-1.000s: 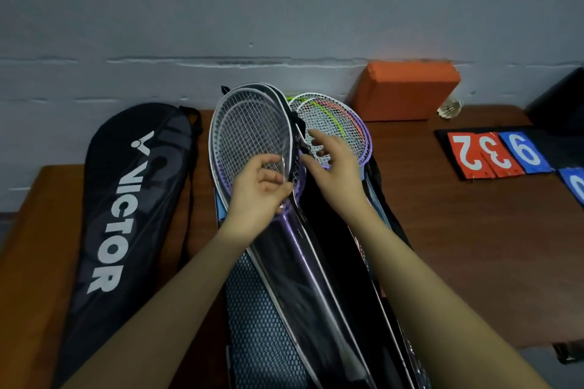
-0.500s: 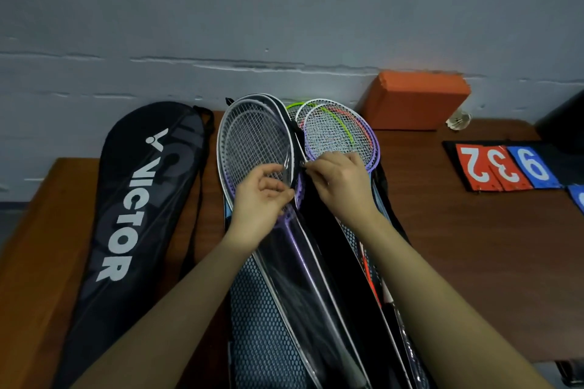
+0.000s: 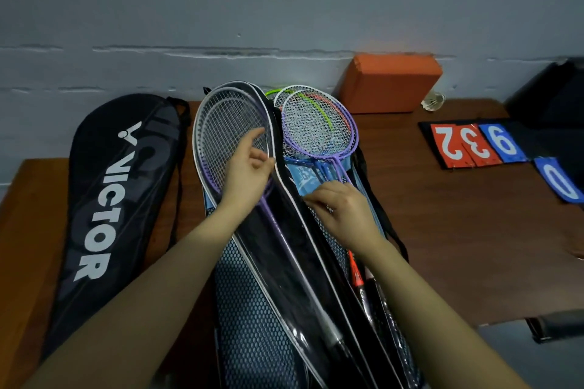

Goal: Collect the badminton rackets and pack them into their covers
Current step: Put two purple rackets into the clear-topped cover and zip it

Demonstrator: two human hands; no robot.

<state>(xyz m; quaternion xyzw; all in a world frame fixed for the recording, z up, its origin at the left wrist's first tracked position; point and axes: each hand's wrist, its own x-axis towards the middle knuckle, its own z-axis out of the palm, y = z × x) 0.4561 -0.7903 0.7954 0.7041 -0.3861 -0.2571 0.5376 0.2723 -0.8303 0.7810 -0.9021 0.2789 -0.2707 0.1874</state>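
Observation:
A white and purple racket lies inside a black racket cover with a clear front and white piping, in the middle of the table. My left hand lies over the racket head, its fingertips loosely holding the cover's right edge. Lower down, my right hand pinches the same white-piped edge. Several loose rackets with purple, green and red frames lie to the right on a blue mesh cover. A black Victor cover lies flat at the left.
The wooden table stands against a grey wall. At the back are an orange block and a shuttlecock. Red and blue score number cards lie at the right, with a black object behind them.
My right hand has slid down the cover's edge toward me, away from the racket heads. My left hand has loosened and shifted slightly up over the racket head.

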